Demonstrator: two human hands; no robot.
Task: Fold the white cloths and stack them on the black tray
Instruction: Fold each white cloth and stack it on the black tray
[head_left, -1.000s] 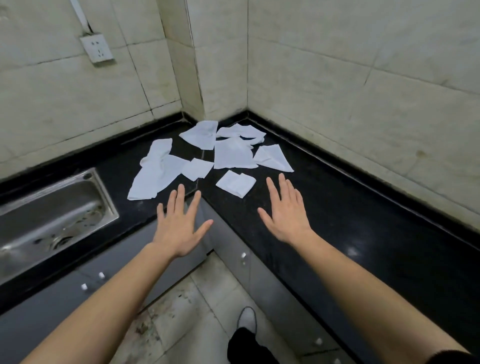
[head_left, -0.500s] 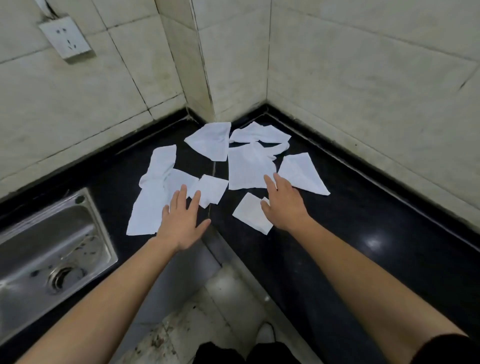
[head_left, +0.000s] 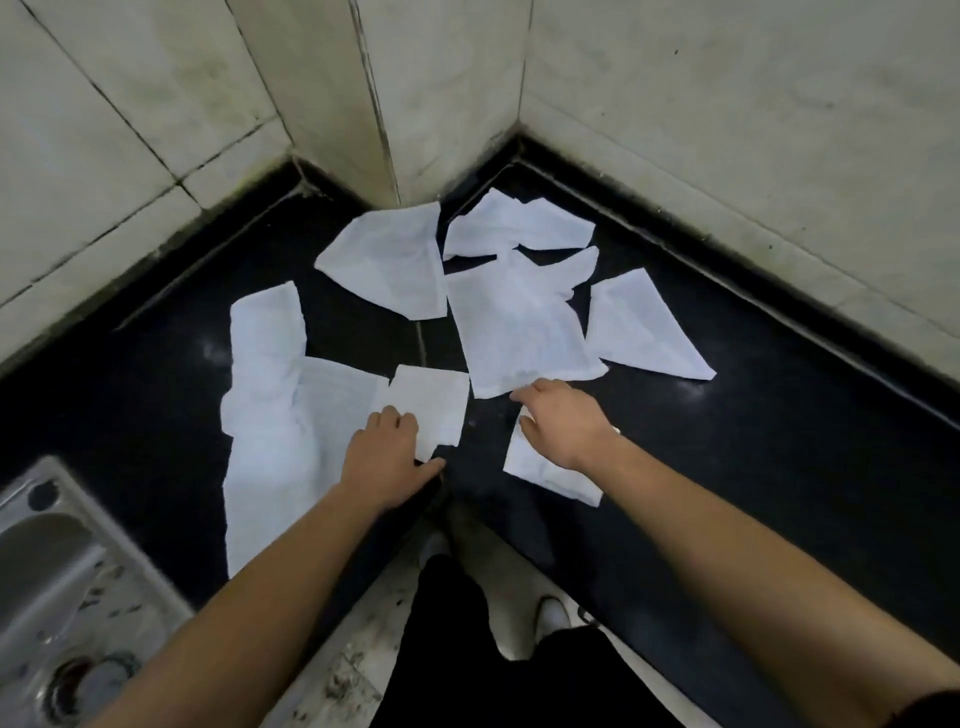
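Sink (head_left: 57, 551) cut by left edge; right hand (head_left: 563, 423) hides part of small cloth (head_left: 543, 470)

- My left hand (head_left: 387, 457) and its forearm, entering from 7 o'clock: bare as far as the frame edge.
- My right hand (head_left: 563, 421) and its forearm, entering from 4 o'clock: bare up to a dark sleeve cuff (head_left: 937, 704) at the frame corner.
- My trousers (head_left: 467, 654), at 6 o'clock: black and plain.
- My left shoe (head_left: 434, 545), at 11 o'clock of the trousers: pale toe, blurred.
- My right shoe (head_left: 550, 618), at 3 o'clock of the trousers: white, rounded toe below the hem.
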